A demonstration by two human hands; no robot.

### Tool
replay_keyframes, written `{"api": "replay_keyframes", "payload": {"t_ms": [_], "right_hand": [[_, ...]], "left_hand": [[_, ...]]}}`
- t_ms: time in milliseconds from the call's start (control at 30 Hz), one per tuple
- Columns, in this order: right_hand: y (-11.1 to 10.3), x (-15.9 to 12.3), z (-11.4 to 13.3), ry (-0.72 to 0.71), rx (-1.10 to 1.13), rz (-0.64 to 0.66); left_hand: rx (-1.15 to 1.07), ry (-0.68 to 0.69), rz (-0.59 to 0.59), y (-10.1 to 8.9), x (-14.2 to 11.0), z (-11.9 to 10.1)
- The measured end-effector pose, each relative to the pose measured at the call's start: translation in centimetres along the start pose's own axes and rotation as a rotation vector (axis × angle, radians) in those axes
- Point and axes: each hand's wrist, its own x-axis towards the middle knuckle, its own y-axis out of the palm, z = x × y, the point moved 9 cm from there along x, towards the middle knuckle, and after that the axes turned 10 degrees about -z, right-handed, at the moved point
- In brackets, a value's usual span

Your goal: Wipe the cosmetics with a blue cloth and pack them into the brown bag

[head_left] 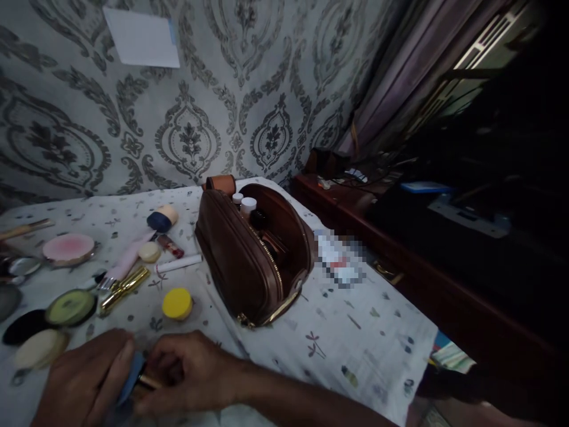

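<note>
My left hand (86, 376) is closed around a light-blue rounded item (130, 379), mostly hidden by the fingers. My right hand (193, 367) meets it from the other side, its fingers closed on a small dark cosmetic piece with a gold band (149, 381); its exact kind is unclear. Just beyond the hands sits a small jar with a yellow lid (177, 303). A brown makeup bag (231, 258) stands unzipped further off, with white-capped jars (248, 206) and dark items inside. Near my left hand lie a green-faced compact (70, 307) and a cream round puff (42, 349).
Across the patterned cloth (320, 332) lie a gold tube (124, 290), a pink tube (128, 258), a white pen-like stick (178, 264), a pink compact (69, 248) and a dark-blue and beige sponge (162, 218). A dark red wooden cabinet (413, 302) stands at the right.
</note>
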Motion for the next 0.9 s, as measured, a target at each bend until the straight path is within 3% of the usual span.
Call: {"api": "replay_keyframes", "payload": {"t_ms": [167, 467, 900], "right_hand": [[0.4, -0.6, 2.5, -0.073, 0.088, -0.008], [0.9, -0.4, 2.3, 0.019, 0.137, 0.033], [3.7, -1.9, 3.1, 0.138, 0.496, 0.324]], "left_hand": [[0.007, -0.005, 0.047, -0.1, 3.0, -2.6], [-0.183, -0.315, 0.118, 0.4, 1.9, -0.3], [-0.517, -0.566, -0.054, -0.2, 1.3, -0.4]]}}
